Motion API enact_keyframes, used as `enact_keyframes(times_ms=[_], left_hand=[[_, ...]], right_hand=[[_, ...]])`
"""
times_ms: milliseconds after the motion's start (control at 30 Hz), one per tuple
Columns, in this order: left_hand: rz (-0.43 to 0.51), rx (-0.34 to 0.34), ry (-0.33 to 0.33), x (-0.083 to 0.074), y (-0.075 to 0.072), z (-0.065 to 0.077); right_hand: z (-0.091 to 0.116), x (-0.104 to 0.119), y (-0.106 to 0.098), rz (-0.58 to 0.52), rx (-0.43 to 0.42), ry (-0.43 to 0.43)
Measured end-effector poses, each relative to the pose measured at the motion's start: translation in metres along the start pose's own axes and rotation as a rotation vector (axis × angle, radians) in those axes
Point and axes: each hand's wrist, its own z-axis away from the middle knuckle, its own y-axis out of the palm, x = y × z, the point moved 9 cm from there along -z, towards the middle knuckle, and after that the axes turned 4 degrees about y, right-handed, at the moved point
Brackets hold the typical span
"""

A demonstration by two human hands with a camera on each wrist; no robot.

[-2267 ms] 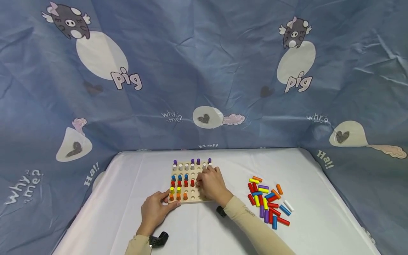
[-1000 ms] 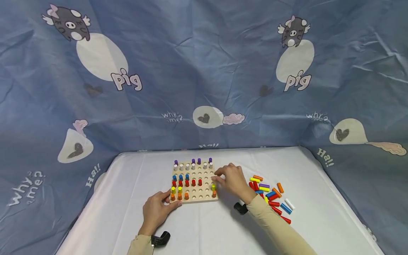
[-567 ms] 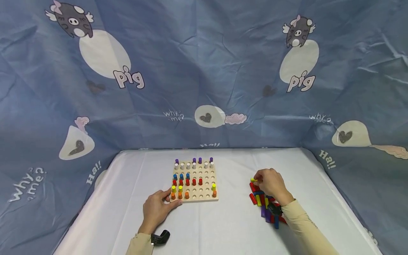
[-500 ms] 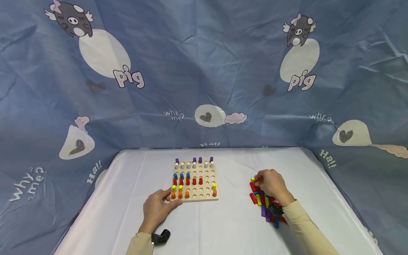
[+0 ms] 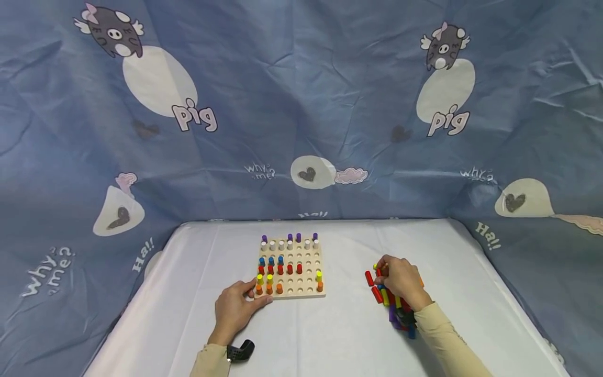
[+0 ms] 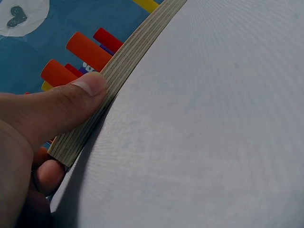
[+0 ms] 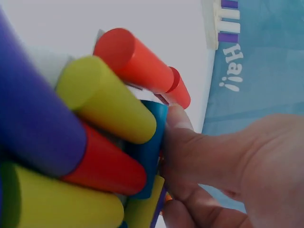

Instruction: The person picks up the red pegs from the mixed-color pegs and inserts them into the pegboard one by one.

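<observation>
In the head view my left hand (image 5: pixel 234 309) grips the near left corner of a wooden pegboard (image 5: pixel 301 295). Up close, its thumb (image 6: pixel 90 88) presses the layered front edge, with fingers round the side. Rows of purple, white, blue, red, yellow and orange pegs stand upright in the board. My right hand (image 5: pixel 400 277) reaches into a heap of loose pegs to the right. Its thumb is beside a blue peg (image 7: pixel 151 159), near a red peg (image 7: pixel 135 59) and a yellow peg (image 7: pixel 107 99). The other fingertips are partly hidden, so a held peg cannot be made out.
A white cloth (image 5: pixel 339 340) covers the table. Blue printed fabric (image 5: pixel 367 131) hangs behind and along both sides. At the heap's left edge lie loose red pegs (image 5: pixel 377 295). The right hand and sleeve (image 5: pixel 447 335) cover part of the heap.
My right hand has gone from the board's right side to the loose heap, and its fingers have shifted among the pegs. One red peg there has slid left. The left hand stays at the board's corner.
</observation>
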Motion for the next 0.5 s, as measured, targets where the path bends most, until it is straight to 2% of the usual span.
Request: enact_keyframes(times_ms=[133, 267, 500], left_hand=[[-0.002, -0.002, 0.006, -0.0007, 0.0001, 0.0001], [-0.001, -0.001, 0.006, -0.0007, 0.0008, 0.0004], [0.003, 0.003, -0.003, -0.0002, 0.0006, -0.0007]], right_hand=[[0.0005, -0.0017, 0.0046, 0.024, 0.015, 0.035], [0.0016, -0.0008, 0.0048, 0.038, -0.015, 0.04], [0.0037, -0.0044, 0.0022, -0.028, -0.069, 0.028]])
